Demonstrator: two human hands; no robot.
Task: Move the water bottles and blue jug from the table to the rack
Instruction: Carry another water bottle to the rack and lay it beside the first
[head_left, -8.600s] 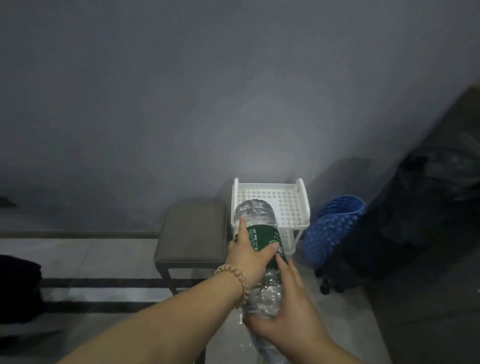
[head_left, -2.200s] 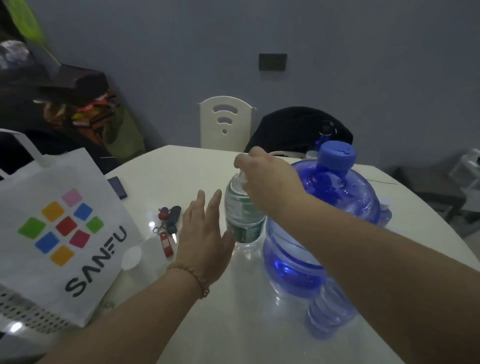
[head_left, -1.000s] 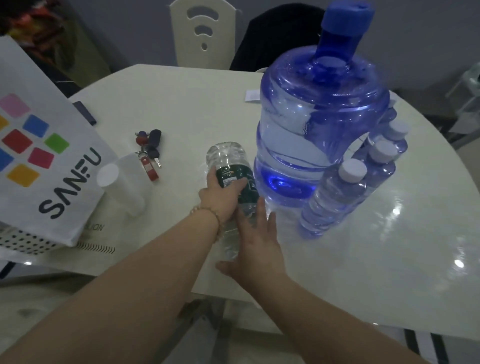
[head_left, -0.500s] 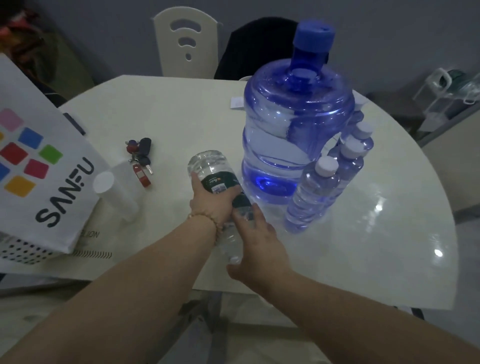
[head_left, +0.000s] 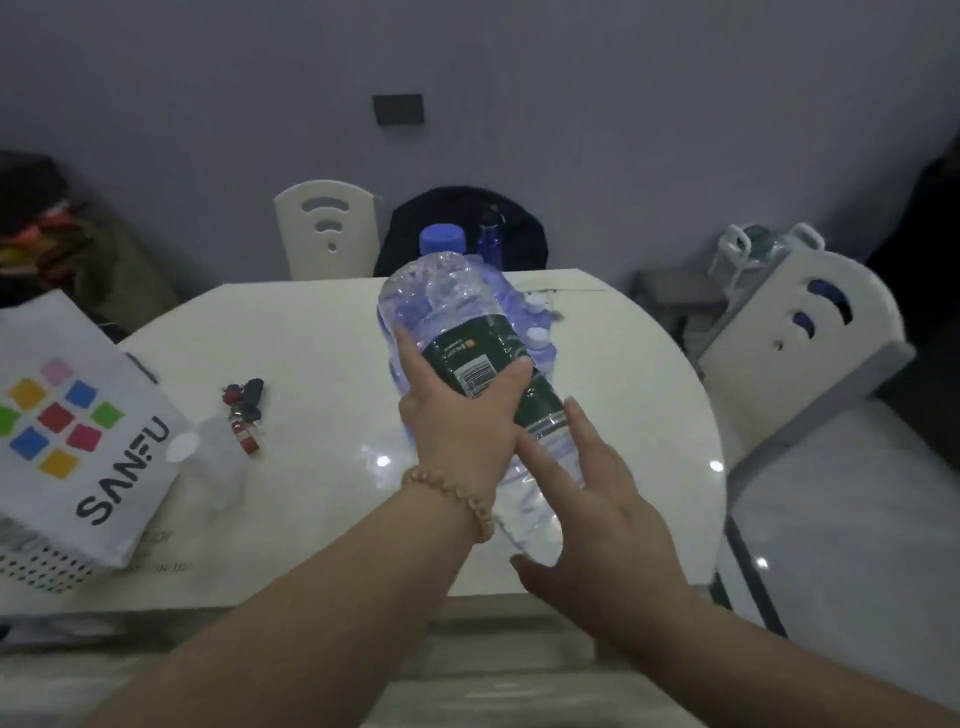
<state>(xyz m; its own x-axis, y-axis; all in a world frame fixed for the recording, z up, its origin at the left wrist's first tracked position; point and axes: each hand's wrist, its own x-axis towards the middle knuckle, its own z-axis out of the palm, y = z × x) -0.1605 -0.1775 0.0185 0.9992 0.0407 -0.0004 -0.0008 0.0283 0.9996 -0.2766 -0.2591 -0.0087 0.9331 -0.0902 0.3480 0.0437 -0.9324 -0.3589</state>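
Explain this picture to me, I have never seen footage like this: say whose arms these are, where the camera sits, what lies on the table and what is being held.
No machine here: these are a person's two bare arms, filmed by one wide-angle camera worn on the head, looking forward and down. The left hand grips a big clear bottle round its green label, tilted above the white table. The right hand touches its near end with straight fingers. Behind the bottle stands the blue jug, mostly hidden. On the table's left are keys, a clear cup and a white SANFU bag.
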